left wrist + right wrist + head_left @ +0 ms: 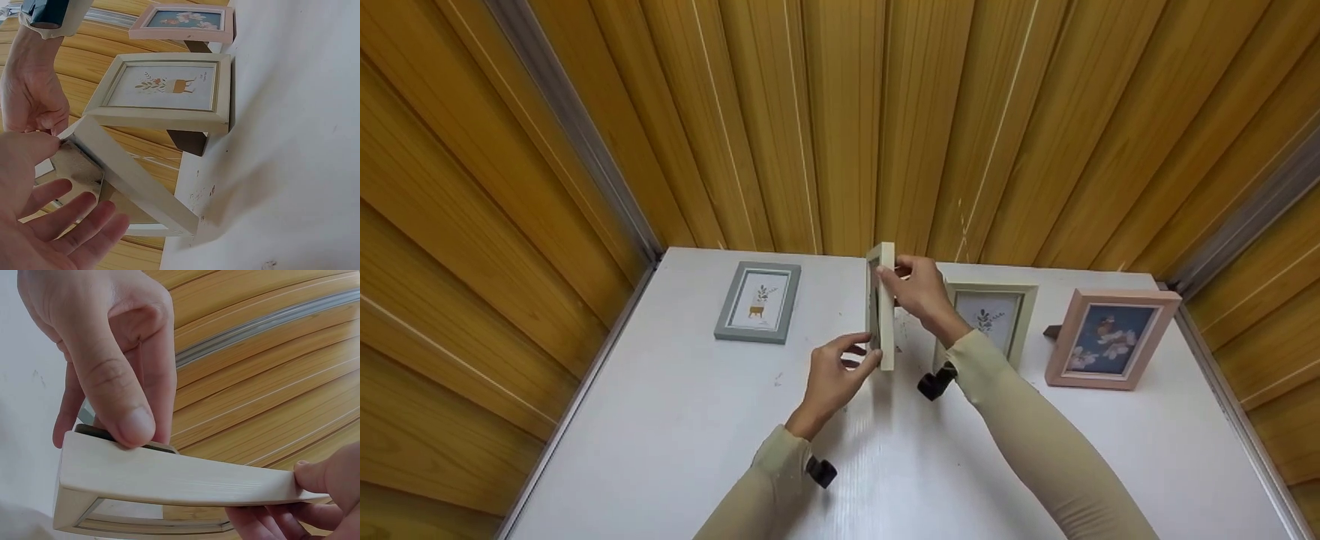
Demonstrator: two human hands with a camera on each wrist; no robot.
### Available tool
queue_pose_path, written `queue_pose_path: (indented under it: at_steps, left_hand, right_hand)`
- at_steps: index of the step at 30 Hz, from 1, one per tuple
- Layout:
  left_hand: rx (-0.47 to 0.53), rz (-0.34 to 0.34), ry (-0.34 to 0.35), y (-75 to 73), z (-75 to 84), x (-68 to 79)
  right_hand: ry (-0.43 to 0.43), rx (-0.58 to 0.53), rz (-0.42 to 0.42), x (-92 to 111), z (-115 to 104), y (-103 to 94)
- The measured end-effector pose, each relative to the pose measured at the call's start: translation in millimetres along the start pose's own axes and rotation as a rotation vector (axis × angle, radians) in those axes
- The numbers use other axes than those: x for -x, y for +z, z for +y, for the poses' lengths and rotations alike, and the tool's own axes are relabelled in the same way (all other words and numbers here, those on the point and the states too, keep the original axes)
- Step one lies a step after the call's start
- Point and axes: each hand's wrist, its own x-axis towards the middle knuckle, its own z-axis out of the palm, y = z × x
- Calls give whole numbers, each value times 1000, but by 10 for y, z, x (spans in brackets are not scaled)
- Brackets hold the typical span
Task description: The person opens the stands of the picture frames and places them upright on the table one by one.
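A cream picture frame (pixel 888 315) stands edge-on between the two hands, near the middle of the white table. My right hand (pixel 922 289) pinches its upper end, thumb on one side and fingers on the other. At the lower end, my left hand (pixel 832 379) pinches a brown stand piece (pixel 81 171) on the frame's back. The dark edge of that stand (pixel 93 433) shows under the left thumb in the right wrist view. In the left wrist view, the other left fingers (pixel 84 230) spread out beside the back. The picture side is turned mostly out of sight.
A second cream frame (pixel 1025 322) stands behind my right forearm, propped on its stand. Further right is a pink frame (pixel 1057 352) with a flower picture. A grey-blue frame (pixel 730 300) sits at the left of the white table (pixel 660 450). Wood-patterned walls (pixel 840 112) enclose the table.
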Motion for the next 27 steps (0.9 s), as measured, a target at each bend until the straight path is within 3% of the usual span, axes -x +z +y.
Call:
queue_pose_path:
  at_steps: [6,14,27]
  left_hand:
    - [21,-36,-6,9,-13,-6]
    - [-16,-31,29,-30,-25,-23]
    - [-118,11,81,-287,-111,-107]
  right_hand:
    - [3,18,-10,-2,26,4]
    - [5,18,1,-1,56,-6]
    - [33,6,5,-29,105,-29]
